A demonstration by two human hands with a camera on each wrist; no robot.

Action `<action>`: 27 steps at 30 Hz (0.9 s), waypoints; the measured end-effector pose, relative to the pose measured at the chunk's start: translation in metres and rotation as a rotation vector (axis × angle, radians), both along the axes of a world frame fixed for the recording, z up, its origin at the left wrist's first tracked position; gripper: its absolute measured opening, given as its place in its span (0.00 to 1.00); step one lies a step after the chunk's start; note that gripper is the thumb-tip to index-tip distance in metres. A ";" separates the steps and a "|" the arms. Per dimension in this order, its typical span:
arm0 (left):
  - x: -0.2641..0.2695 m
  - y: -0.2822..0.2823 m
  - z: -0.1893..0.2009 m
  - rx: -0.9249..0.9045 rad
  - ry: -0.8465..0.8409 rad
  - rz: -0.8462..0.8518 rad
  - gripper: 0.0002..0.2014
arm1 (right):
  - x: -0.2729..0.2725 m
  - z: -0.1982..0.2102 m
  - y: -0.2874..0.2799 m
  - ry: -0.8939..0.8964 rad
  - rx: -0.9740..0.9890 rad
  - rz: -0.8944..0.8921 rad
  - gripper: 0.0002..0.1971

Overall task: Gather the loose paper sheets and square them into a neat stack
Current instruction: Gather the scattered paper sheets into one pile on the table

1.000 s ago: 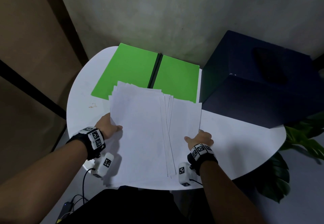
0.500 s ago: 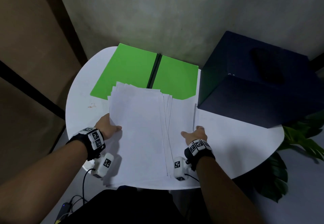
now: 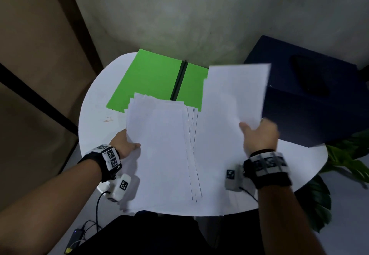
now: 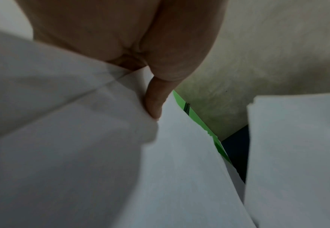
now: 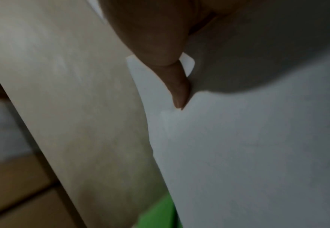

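Observation:
A fanned pile of white paper sheets [image 3: 161, 151] lies on the round white table [image 3: 95, 115], overhanging its near edge. My left hand [image 3: 124, 145] grips the pile's left edge, thumb on top [image 4: 154, 100]. My right hand [image 3: 259, 135] pinches a few white sheets [image 3: 235, 95] by their lower edge and holds them lifted and tilted above the table's right side. In the right wrist view the thumb [image 5: 179, 86] presses on the lifted sheets [image 5: 257, 146]. The lifted sheets [image 4: 297, 154] also show at the right of the left wrist view.
An open green folder [image 3: 151, 79] lies at the back of the table, partly under the pile. A dark blue box [image 3: 315, 99] stands at the right. A leafy plant [image 3: 347, 155] is beyond the table's right edge. Cables [image 3: 87, 228] lie on the floor at lower left.
My right hand has lifted the rightmost sheets off the table and swung them up and to the right. My left hand has kept its hold on the pile.

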State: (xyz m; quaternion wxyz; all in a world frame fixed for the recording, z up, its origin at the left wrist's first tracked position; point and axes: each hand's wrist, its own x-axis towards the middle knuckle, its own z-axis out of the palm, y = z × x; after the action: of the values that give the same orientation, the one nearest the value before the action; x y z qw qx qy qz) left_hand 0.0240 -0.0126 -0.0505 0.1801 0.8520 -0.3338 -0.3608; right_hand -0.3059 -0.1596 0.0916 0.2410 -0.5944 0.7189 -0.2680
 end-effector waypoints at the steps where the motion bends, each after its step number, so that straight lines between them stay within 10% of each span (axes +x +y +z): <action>1: 0.000 0.000 0.000 0.001 0.003 0.002 0.26 | -0.002 0.020 -0.002 -0.105 -0.081 -0.009 0.11; 6: -0.008 -0.002 0.003 -0.025 0.045 -0.024 0.22 | 0.008 0.038 -0.007 -0.480 -0.105 0.043 0.10; 14: -0.015 -0.012 0.009 -0.077 0.496 0.374 0.41 | 0.065 -0.098 0.016 -0.173 0.396 0.189 0.31; 16: -0.013 -0.010 0.005 -0.040 0.423 0.315 0.46 | 0.065 -0.120 0.024 0.027 0.457 0.223 0.34; 19: -0.017 -0.007 0.005 0.017 0.115 0.075 0.23 | 0.039 -0.136 0.027 0.287 0.551 -0.006 0.38; 27: -0.028 -0.005 0.013 0.038 -0.008 0.011 0.19 | 0.019 -0.145 0.036 0.370 0.583 0.014 0.32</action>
State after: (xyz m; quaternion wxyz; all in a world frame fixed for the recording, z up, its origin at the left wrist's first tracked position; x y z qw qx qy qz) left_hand -0.0035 -0.0177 -0.0376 0.1644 0.8585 -0.3227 -0.3629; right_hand -0.2869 -0.1238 -0.0530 0.2680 -0.5442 0.7925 0.0628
